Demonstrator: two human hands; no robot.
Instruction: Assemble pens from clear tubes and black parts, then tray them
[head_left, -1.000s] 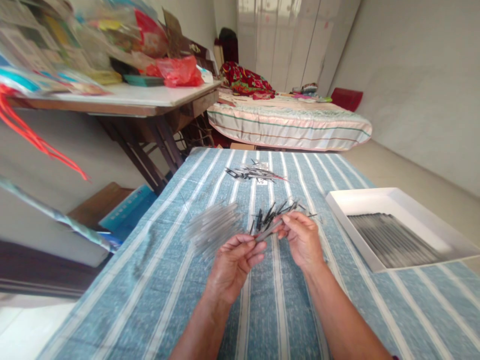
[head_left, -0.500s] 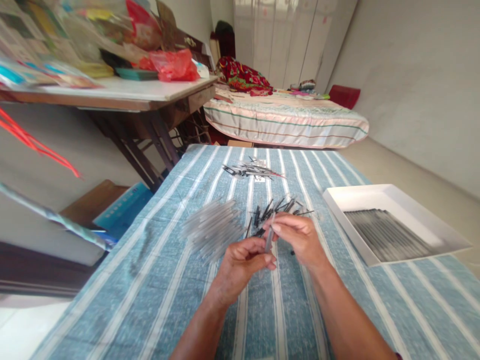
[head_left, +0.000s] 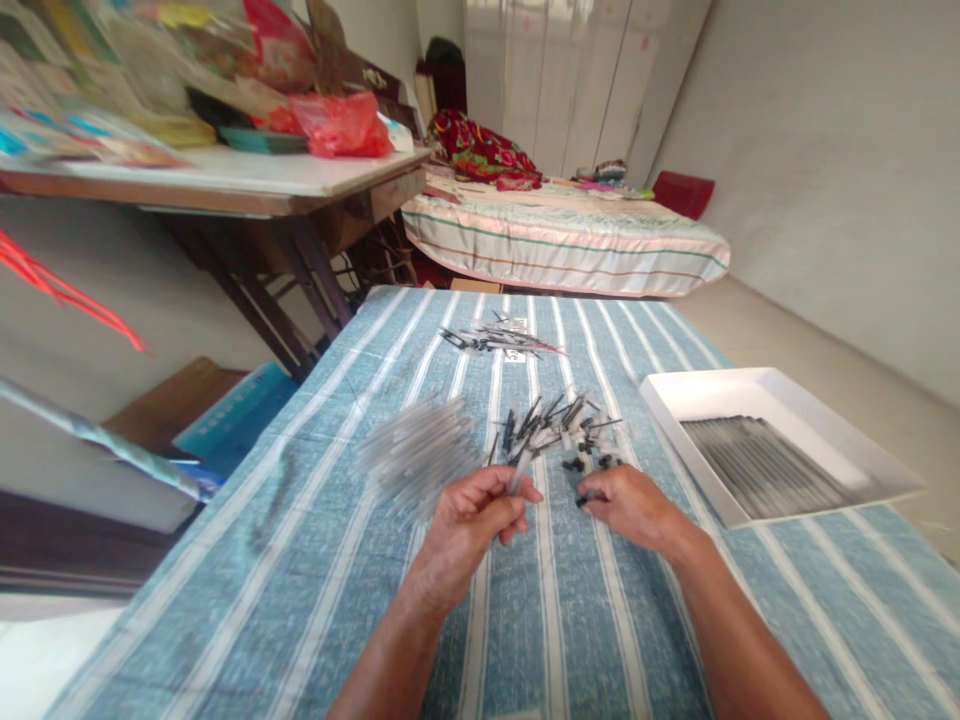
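The central heap [head_left: 551, 425] of slim black and pale pieces lay just beyond both hands. The left hand [head_left: 469, 520], on the near side of the heap, was closed round a pale, translucent tube [head_left: 519, 472], pinched between thumb and fingers. The tube's long axis ran away from the person and slightly rightward, its far end pointing into the heap.

The right hand [head_left: 634, 508] was at the near right edge of the heap, palm down, with its fingers bent in around a small black piece [head_left: 582, 501]. Whether they gripped it or only touched it could not be told. That piece was much nearer the right hand than the left, and it lay to the right of the held tube. Other stubby black pieces [head_left: 573, 465] lay just beyond the fingertips, on the same side of the heap.

Left of the heap was a spread of straight, smooth-looking translucent tubes [head_left: 420, 450], roughly parallel, their outlines blurred. Beyond the heap, a smaller tangle of thin black and clear bits [head_left: 499, 338] lay partly over a printed white label [head_left: 515, 355]. Right of the heap, a shallow white box [head_left: 694, 475] with flat walls held a neat row of dark grey rods [head_left: 765, 465]. Blue-and-white striped cloth [head_left: 360, 600], slightly creased, stretched beneath the heap.
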